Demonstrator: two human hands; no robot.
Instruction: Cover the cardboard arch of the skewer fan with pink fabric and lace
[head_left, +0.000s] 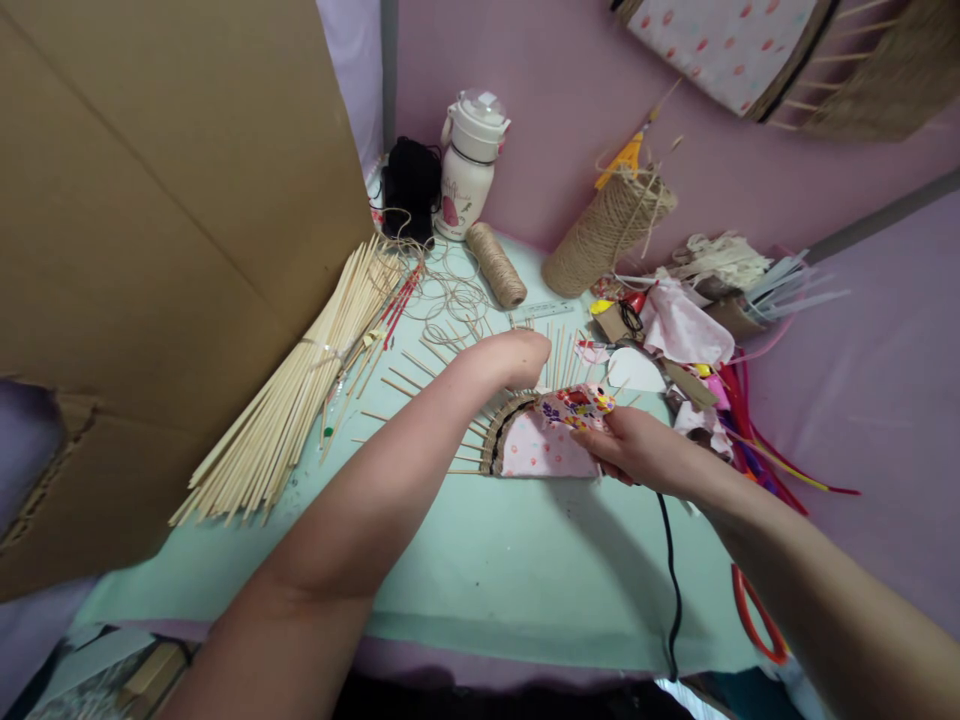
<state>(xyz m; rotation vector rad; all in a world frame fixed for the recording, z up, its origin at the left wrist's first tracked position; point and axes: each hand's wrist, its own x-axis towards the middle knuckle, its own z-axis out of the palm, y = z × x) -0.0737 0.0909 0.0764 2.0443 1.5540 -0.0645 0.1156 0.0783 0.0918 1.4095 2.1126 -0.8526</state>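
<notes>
Stick bundle (300, 385) sits left on the table (465, 570), fan piece (551, 452) mid-table, bottle (466, 185) and twine spool (496, 266) behind it, twine cone (600, 235) over right of the spool.

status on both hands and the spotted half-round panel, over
Right hand grips flower-print corded tool, likely a glue gun. Left hand beyond the spotted half-round panel, fingers hidden. Panel's sticks fan out; left forearm hides some.

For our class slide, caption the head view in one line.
Right hand holds a floral object at a half-round cloth piece; left hand bends over its radiating sticks.
</notes>
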